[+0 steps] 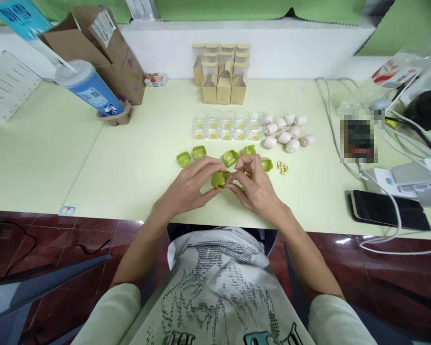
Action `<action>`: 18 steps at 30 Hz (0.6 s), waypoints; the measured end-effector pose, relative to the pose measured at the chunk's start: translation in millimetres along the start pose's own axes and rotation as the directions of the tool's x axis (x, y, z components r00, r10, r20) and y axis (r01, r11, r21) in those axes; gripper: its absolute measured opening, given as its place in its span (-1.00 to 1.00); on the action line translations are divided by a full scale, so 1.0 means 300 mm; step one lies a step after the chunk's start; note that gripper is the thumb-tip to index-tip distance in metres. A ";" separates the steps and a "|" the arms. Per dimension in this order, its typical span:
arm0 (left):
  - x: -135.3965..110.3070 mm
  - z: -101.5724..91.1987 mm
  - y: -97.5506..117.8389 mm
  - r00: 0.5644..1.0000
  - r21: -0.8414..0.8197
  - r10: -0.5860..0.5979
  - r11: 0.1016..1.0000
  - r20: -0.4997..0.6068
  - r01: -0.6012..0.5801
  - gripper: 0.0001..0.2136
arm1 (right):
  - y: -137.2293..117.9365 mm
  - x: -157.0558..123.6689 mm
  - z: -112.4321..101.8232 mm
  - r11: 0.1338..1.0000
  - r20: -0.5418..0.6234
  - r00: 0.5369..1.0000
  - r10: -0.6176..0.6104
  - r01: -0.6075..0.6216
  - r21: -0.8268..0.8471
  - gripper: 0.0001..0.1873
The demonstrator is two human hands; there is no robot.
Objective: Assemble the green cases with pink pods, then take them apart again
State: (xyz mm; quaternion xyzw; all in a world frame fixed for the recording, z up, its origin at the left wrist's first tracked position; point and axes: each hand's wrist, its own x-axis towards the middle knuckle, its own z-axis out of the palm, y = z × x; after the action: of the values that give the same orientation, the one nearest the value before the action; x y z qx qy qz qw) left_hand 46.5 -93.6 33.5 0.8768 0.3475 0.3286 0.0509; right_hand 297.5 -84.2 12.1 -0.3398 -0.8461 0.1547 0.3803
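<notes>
Near the front of the table, my left hand (192, 187) has thumb and fingers closed around a small green plastic case (220, 180). At the case's right edge, the fingertips of my right hand (254, 188) are pinched together; whatever lies between them is hidden. Just beyond my hands are more green pieces: an open square tray (230, 157), a case part (249, 150) and another (266, 165), partly covered by my right hand. Two shallow green trays (184, 159) (199, 152) lie to the left. Several tiny yellowish pieces (282, 167) form a pile right of my right hand.
Clear plastic boxes with yellow stickers (227, 125) stand in rows behind, beside several pale pink capsule-like items (285, 137). Open small cardboard boxes (224, 86) stand by the wall. A blue cup (93, 88) is at left; cables (332, 115) and a phone (388, 211) are at right.
</notes>
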 end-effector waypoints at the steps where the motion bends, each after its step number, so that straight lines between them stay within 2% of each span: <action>1: -0.004 -0.018 -0.015 1.000 0.002 -0.024 1.000 0.006 0.024 -0.65 | -0.003 -0.001 -0.031 1.000 -0.005 1.000 0.010 -0.010 0.025 -0.83; 3: -0.016 -0.053 -0.038 0.995 -0.003 -0.083 0.997 0.047 0.083 -0.64 | 0.001 -0.010 -0.121 0.995 -0.018 0.997 0.070 -0.068 0.076 -0.85; 6: -0.033 -0.071 -0.045 0.973 -0.031 -0.107 0.993 0.206 0.116 -0.64 | 0.057 -0.043 -0.273 0.962 -0.021 0.961 0.274 -0.274 0.021 -0.89; 8: -0.038 -0.051 -0.036 0.945 -0.014 -0.080 0.996 0.317 0.089 -0.66 | 0.127 -0.069 -0.341 0.887 -0.078 0.898 0.433 -0.440 -0.142 -0.94; 9: -0.038 -0.037 -0.032 0.932 0.011 -0.071 0.997 0.354 0.072 -0.67 | 0.165 -0.079 -0.357 0.820 -0.075 0.854 0.514 -0.515 -0.251 -0.96; 11: -0.036 -0.013 -0.028 0.915 0.074 -0.080 0.996 0.395 0.055 -0.67 | 0.228 -0.089 -0.361 0.684 -0.034 0.767 0.640 -0.589 -0.430 -0.94; 12: -0.035 -0.007 -0.028 0.912 0.099 -0.088 0.994 0.401 0.052 -0.67 | 0.247 -0.089 -0.353 0.639 -0.014 0.741 0.671 -0.588 -0.496 -0.93; 13: -0.033 -0.005 -0.030 0.912 0.108 -0.083 0.993 0.403 0.042 -0.68 | 0.255 -0.087 -0.341 0.618 -0.008 0.737 0.675 -0.572 -0.539 -0.94; 14: -0.032 -0.007 -0.033 0.913 0.107 -0.074 0.994 0.400 0.033 -0.72 | 0.252 -0.082 -0.327 0.620 -0.017 0.757 0.653 -0.548 -0.561 -0.92; 16: -0.027 -0.011 -0.040 0.931 0.104 -0.078 0.994 0.356 0.043 -0.82 | 0.221 -0.068 -0.300 0.677 -0.061 0.835 0.547 -0.484 -0.554 -0.83; 18: -0.019 0.000 -0.049 0.957 0.133 -0.138 0.985 0.256 0.106 -0.82 | 0.169 -0.052 -0.272 0.773 -0.081 0.900 0.427 -0.410 -0.484 -0.72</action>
State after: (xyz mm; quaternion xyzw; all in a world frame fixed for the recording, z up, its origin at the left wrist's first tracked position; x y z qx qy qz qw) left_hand 34.9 -86.1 25.8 0.8910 0.4099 0.1838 0.0653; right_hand 389.2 -58.1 31.3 -0.6017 -0.7665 0.0220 0.2234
